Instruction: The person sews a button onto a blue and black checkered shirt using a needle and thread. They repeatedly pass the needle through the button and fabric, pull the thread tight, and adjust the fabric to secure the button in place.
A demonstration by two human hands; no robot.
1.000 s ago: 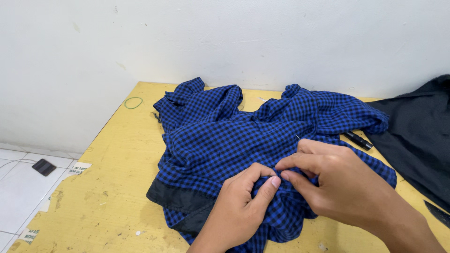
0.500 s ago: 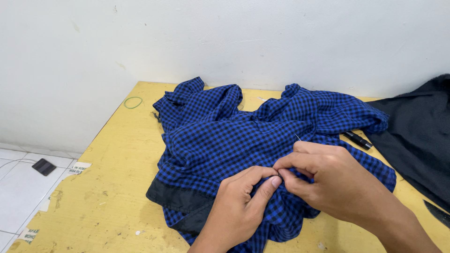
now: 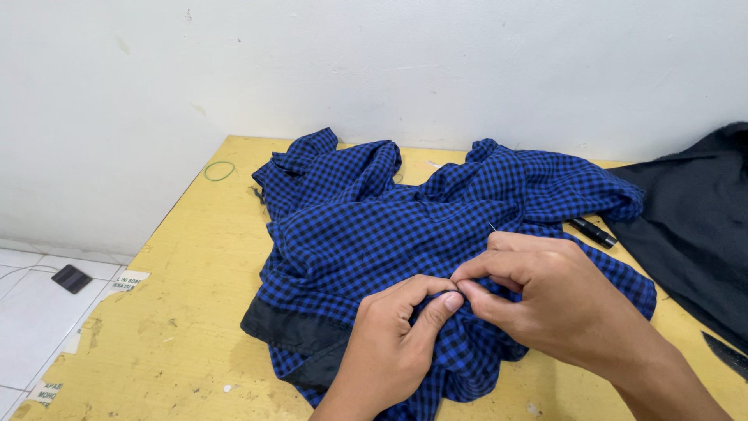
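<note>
The blue-and-black checked shirt (image 3: 389, 234) lies crumpled on my yellow worktop (image 3: 195, 312), a dark hem at its lower edge. My left hand (image 3: 389, 343) and right hand (image 3: 553, 304) pinch one fold together, fingers (image 3: 448, 302) closed on the cloth.

Counts, all on or by 1 yellow table (image 3: 195, 257): 2 hands, left hand (image 3: 393, 343) and right hand (image 3: 545, 300), both pinched on the cloth. 1 blue checked shirt (image 3: 374, 226). 1 dark garment (image 3: 693, 226) at right edge. 1 green rubber band (image 3: 219, 171). 1 black pen-like item (image 3: 592, 232). 1 small dark object (image 3: 72, 278) on the floor. 1 thin needle (image 3: 492, 227), approx., too small to be sure.
</note>
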